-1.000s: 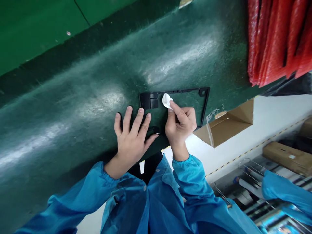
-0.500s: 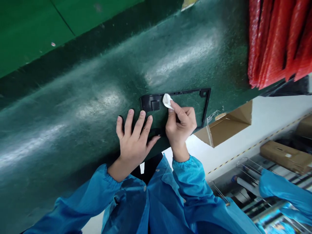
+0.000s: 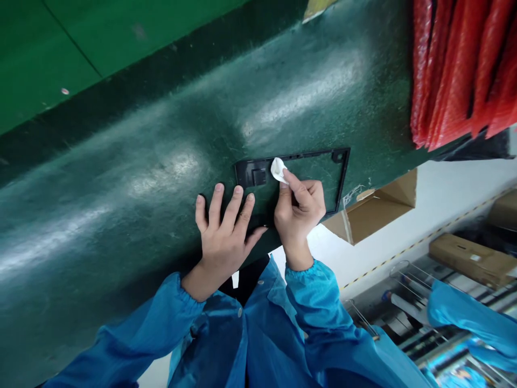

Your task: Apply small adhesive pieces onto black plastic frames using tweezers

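A thin black rectangular frame [image 3: 343, 171] lies flat on the green work surface, near its front edge. My left hand [image 3: 226, 231] rests with spread fingers over the frame's left end, its thumb by the lower side. Between the thumb and index finger of my right hand [image 3: 299, 213] is a small white cloth [image 3: 278, 169], which touches the frame's upper side, right of a raised square part [image 3: 259, 176]. My left palm and fingers hide the frame's lower left corner; my right hand covers part of its lower side.
Red bubble-wrap pouches [image 3: 452, 75] stand at the upper right of the green table [image 3: 141, 178]. Below the table edge is an open cardboard box [image 3: 382, 213]. A closed carton [image 3: 472, 258], metal racks and a person's blue sleeve [image 3: 468, 312] show at the lower right.
The view has shifted slightly. Both hands keep nearly the same pose over the black frame, and the white cloth stays pinched at about the same spot.
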Demonstrator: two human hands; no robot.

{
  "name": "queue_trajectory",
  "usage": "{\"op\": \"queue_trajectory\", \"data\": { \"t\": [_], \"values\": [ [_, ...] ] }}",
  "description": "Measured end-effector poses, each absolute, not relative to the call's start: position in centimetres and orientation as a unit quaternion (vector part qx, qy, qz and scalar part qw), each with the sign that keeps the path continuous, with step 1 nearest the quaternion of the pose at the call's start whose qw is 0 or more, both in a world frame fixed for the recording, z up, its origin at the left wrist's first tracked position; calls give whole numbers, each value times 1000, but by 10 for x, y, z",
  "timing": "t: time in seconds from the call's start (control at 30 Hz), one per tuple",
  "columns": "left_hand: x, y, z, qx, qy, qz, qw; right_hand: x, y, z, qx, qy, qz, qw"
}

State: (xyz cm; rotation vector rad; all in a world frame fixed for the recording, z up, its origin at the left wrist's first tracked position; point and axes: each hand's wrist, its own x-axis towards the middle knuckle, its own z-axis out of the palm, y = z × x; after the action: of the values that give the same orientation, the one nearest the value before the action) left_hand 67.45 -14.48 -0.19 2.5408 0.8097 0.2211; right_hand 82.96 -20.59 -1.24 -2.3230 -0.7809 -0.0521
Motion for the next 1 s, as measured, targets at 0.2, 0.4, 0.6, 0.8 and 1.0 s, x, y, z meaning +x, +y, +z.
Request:
{"op": "queue_trajectory", "data": {
  "t": [0.2, 0.4, 0.6, 0.8, 1.0],
  "values": [
    [674, -146, -3, 922, 299, 81, 231, 808, -193, -12, -868, -324, 41, 374],
    [675, -145, -2, 924, 295, 80, 228, 820, -199, -11, -874, -322, 17, 365],
    [677, -145, -3, 924, 297, 86, 223, 823, -199, -11, -870, -330, -4, 365],
    [677, -146, -6, 922, 300, 98, 226, 819, -195, -12, -857, -361, 14, 367],
    [678, -145, -5, 919, 299, 101, 235, 829, -200, -15, -861, -358, -31, 361]
  ]
}}
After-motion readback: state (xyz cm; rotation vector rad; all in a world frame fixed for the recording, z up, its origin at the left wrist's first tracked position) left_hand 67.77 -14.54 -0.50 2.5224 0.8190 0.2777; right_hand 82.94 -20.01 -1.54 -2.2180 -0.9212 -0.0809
